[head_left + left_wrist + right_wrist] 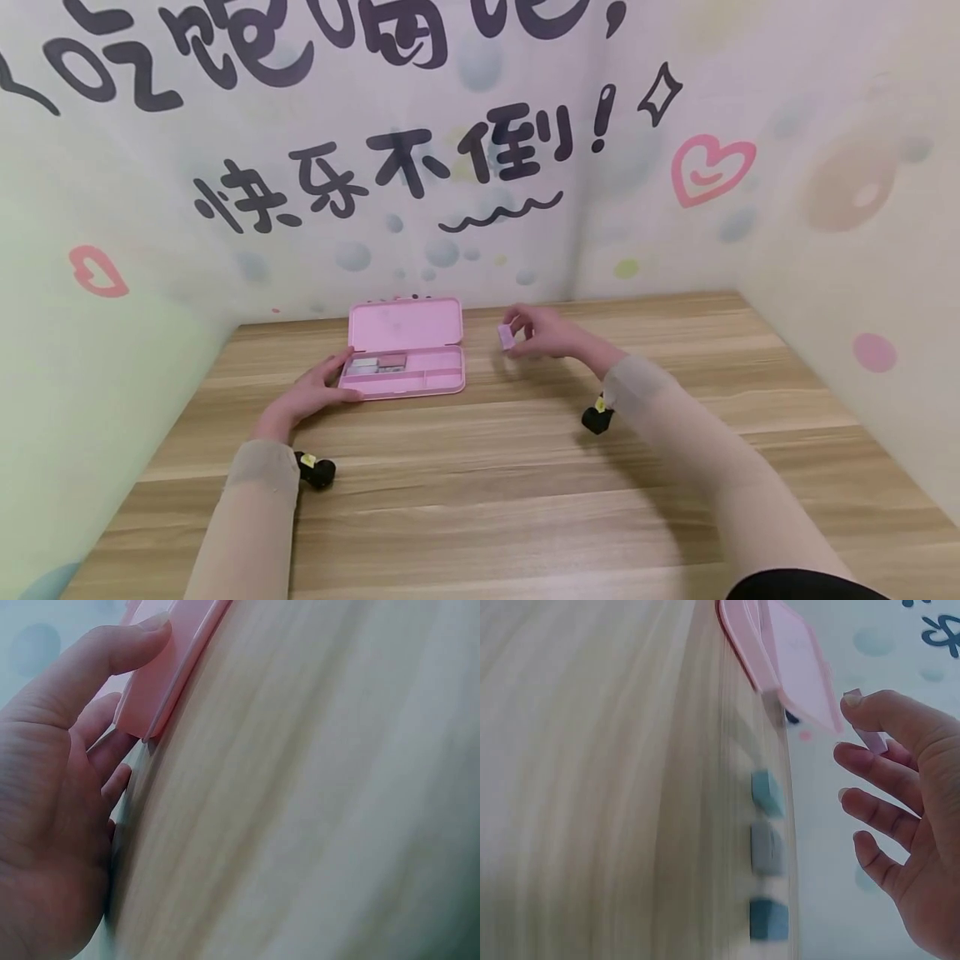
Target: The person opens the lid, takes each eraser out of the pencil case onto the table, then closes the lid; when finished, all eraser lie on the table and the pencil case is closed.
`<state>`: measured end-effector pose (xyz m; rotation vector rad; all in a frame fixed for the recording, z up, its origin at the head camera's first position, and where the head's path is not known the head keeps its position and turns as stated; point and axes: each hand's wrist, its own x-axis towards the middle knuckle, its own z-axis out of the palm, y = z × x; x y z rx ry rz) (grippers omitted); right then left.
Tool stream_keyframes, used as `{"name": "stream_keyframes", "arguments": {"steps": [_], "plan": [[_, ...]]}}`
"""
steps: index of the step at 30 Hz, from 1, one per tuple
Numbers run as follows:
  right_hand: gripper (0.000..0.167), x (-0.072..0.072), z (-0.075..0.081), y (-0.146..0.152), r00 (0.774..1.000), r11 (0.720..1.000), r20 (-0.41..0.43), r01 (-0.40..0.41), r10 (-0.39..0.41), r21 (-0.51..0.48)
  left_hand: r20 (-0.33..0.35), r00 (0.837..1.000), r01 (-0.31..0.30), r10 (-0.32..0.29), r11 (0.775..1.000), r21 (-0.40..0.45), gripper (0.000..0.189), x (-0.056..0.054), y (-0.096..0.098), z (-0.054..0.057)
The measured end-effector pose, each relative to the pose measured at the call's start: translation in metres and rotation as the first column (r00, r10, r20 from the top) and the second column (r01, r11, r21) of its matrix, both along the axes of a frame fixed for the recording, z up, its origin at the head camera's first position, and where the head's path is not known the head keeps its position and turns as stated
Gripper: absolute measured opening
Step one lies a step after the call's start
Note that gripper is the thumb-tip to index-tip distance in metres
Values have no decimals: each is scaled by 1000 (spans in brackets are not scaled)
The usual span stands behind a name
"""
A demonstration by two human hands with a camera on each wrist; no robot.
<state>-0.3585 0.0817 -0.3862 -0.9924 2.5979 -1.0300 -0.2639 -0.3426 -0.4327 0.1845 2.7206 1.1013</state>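
Note:
A pink pencil case (pixel 405 327) lies with its lid raised near the back of the table. My left hand (pixel 309 392) grips its left end, thumb on the front rim and fingers round the side. Inside its back compartment, at the left, sit a whitish-grey block (pixel 364 364) and a dull pink block (pixel 392 361). To the right of the case, my right hand (pixel 547 331) pinches a small lilac block (pixel 506 337) between thumb and fingertips, above the table. The right wrist view shows the other fingers loosely spread.
On the table below the right hand stand a teal block (pixel 766 793), a grey block (pixel 766 849) and a blue block (pixel 769 920) in a row. The wooden table (pixel 465 483) meets a printed cloth wall (pixel 405 250) behind the case; cloth also closes both sides.

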Motion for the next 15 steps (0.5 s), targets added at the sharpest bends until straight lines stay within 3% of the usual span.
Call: {"name": "stream_keyframes", "arguments": {"steps": [6, 15], "plan": [[43, -3, 1, 29, 999, 1000, -38, 26, -26, 8, 0, 1000, 3, -3, 1000, 2, 100, -2, 1, 0], [45, -7, -6, 62, 995, 994, 26, 100, -101, 31, 9, 1000, -4, 4, 1000, 7, 100, 1, 1, -1]]}}
